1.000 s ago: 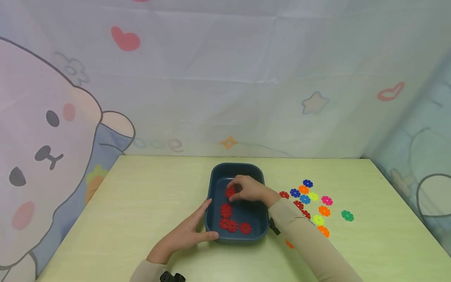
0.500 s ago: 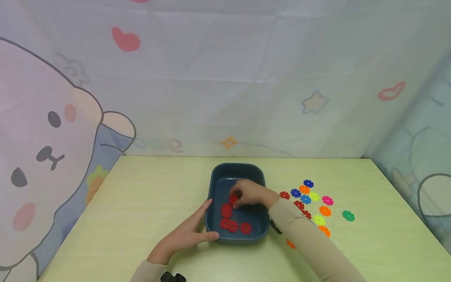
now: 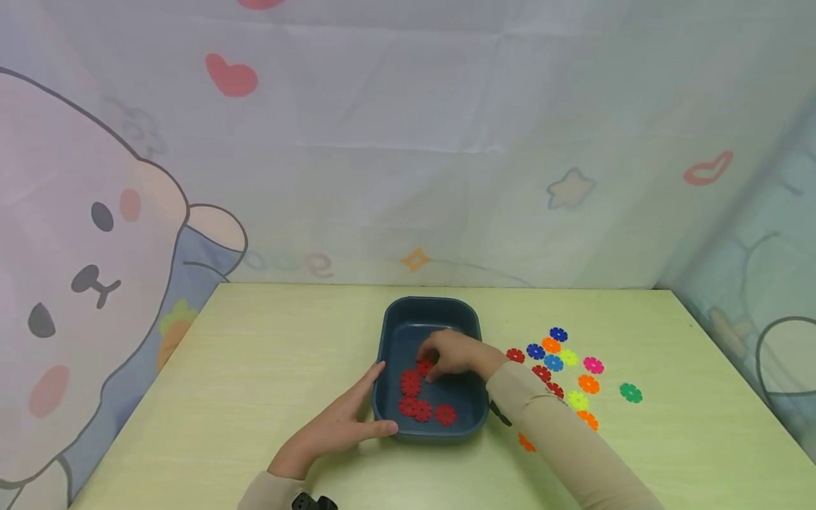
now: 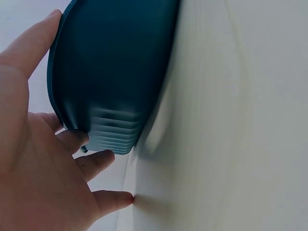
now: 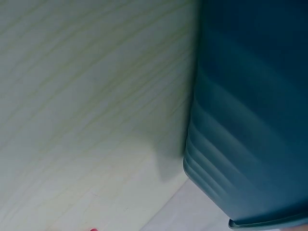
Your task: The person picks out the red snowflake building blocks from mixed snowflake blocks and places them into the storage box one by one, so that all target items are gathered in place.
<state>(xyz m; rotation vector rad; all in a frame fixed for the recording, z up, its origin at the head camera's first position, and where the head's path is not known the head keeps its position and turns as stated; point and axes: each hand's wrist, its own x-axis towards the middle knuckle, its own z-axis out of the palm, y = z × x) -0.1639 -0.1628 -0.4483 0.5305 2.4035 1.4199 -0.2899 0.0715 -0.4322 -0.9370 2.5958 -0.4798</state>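
Observation:
A dark blue rectangular plastic bin [image 3: 398,340] stands on the table, its ribbed outer wall seen close in both wrist views. Inside, my right hand [image 3: 455,352] pinches a red flower-shaped plastic disc [image 3: 424,367] between thumb and forefinger, low in the bin. Several more red discs [image 3: 411,383] lie on the bin's floor toward the front, some overlapping. My left hand [image 3: 341,426] rests against the bin's front left corner, fingers spread and fairly straight, with the thumb [image 4: 36,41] at the rim. The right wrist view hides the right hand's fingertips behind the bin wall.
Right of the bin, loose flower-shaped discs lie scattered: red [image 3: 515,355], dark blue [image 3: 558,334], orange [image 3: 589,384], yellow [image 3: 577,400], pink [image 3: 593,365] and green [image 3: 631,393]. The right sleeve [image 3: 554,425] covers part of them. A printed curtain [image 3: 382,177] hangs behind the table.
My right hand has brought its red disc a little nearer and to the right inside the bin, close to the other red discs. My left hand has stayed on the bin.

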